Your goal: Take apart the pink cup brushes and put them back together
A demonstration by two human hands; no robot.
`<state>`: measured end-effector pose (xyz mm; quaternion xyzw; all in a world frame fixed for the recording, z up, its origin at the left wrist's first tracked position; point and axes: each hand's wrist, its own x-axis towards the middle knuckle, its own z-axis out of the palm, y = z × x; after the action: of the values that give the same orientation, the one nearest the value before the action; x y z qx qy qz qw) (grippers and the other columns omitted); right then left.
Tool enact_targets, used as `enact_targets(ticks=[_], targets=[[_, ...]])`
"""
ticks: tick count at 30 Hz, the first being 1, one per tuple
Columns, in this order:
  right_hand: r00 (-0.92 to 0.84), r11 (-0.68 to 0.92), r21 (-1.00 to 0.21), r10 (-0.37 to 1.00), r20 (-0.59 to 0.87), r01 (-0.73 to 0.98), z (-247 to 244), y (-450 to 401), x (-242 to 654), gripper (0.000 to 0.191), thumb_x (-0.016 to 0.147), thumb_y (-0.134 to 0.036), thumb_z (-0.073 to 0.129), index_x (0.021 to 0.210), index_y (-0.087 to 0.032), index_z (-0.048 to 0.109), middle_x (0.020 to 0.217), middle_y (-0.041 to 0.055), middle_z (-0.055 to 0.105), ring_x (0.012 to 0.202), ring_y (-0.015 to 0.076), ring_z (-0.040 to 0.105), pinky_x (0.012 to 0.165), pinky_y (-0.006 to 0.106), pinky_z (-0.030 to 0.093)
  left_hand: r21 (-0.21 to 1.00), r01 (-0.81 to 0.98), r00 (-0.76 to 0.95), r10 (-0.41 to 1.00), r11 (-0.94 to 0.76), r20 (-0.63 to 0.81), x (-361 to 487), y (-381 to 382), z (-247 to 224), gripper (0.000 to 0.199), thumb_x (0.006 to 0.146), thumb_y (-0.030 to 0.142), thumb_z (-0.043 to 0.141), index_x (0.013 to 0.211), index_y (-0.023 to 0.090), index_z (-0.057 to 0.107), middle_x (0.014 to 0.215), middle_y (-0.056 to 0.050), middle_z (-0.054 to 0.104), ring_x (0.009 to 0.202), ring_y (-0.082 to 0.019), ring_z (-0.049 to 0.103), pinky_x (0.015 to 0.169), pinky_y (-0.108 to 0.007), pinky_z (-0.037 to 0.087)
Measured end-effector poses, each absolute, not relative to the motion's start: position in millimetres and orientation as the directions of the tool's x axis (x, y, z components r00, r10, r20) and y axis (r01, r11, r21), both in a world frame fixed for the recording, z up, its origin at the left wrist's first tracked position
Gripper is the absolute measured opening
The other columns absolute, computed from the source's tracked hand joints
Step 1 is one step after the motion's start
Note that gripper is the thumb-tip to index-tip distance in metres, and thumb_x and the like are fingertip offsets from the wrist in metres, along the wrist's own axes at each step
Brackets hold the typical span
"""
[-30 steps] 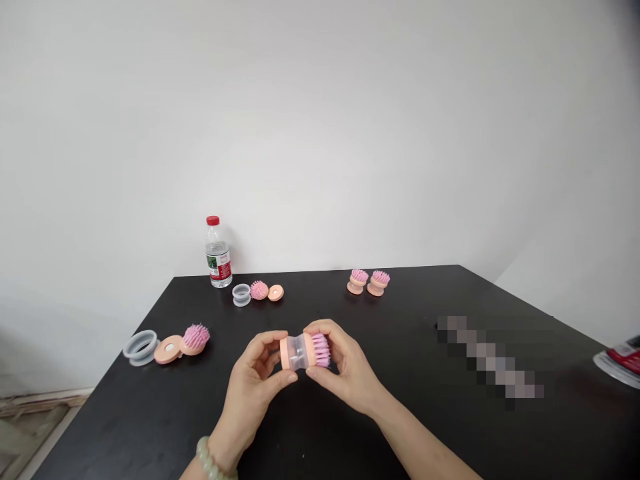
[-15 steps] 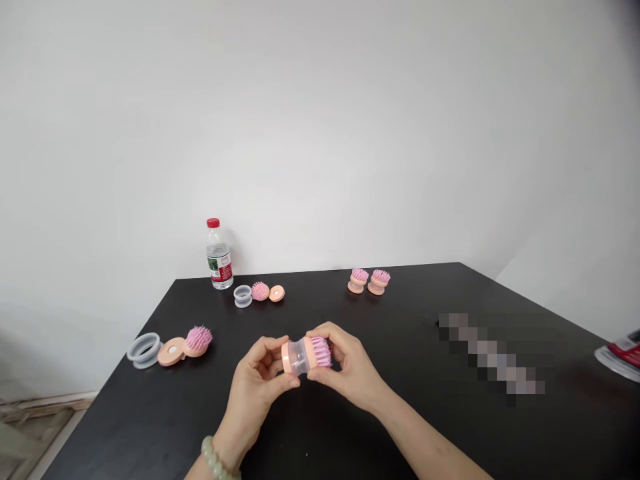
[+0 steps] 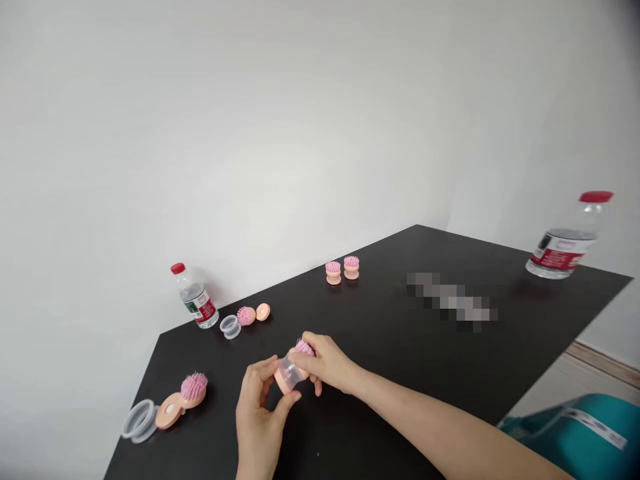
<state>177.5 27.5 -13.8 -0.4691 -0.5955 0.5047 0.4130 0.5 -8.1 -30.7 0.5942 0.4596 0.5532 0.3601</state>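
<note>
Left hand [image 3: 259, 420]: fingers [image 3: 255, 377] curled, gripping the dish brush [image 3: 289, 370] by its peach base [image 3: 283, 383].
Right hand [image 3: 325, 363]: fingers [image 3: 307, 357] closed over its pink bristles [image 3: 304, 347], brush now tilted.
Newly in view: water bottle [image 3: 565, 240], teal case [image 3: 575, 437].

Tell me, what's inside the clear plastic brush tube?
The clear plastic brush tube seems empty where it shows, but the right hand hides its upper end.

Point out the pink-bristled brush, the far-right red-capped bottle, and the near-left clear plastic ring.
Pink-bristled brush [image 3: 286, 369], head view, on its clear body.
Red-capped plastic bottle [image 3: 563, 251], head view, on its label.
Clear plastic ring [image 3: 130, 427], head view, on its rim.
</note>
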Motion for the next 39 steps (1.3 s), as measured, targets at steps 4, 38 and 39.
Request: enact_targets(ticks=[4,38,39], targets=[[-0.253,0.077,-0.990,0.966,0.045,0.121,-20.1,33.1,178.6,0.035,0.086,-0.050,0.065,0.074,-0.020,0.050,0.053,-0.0067,0.057,0.036,0.0079,0.053,0.029,0.016,0.042,0.976,0.031,-0.001,0.976,-0.216,0.216,2.0,-5.6,-28.2,0.046,0.062,0.033,0.092,0.101,0.022,0.071,0.103,-0.007,0.072,0.099,-0.027,0.069,0.091,-0.040,0.056],[-0.179,0.142,-0.967,0.978,0.105,0.212,-64.0,46.5,172.0,0.038,0.086,-0.057,0.058,0.077,-0.020,0.053,0.049,-0.0071,0.054,0.035,0.0121,0.055,0.031,0.018,0.040,0.985,-0.085,0.074,0.985,-0.147,0.154,0.7,12.4,-46.5,0.037,0.054,0.009,0.082,0.086,0.021,0.067,0.092,0.000,0.065,0.090,-0.022,0.066,0.083,-0.036,0.054],[-0.185,0.150,-0.969,0.976,0.114,0.197,-65.7,48.0,174.5,0.039,0.087,-0.058,0.056,0.083,-0.020,0.055,0.052,-0.0070,0.055,0.037,0.0122,0.056,0.033,0.019,0.042,0.986,-0.099,0.081,0.987,-0.133,0.141,2.2,12.8,-46.5,0.037,0.056,0.011,0.083,0.087,0.021,0.066,0.090,-0.001,0.067,0.088,-0.022,0.066,0.081,-0.035,0.054]])
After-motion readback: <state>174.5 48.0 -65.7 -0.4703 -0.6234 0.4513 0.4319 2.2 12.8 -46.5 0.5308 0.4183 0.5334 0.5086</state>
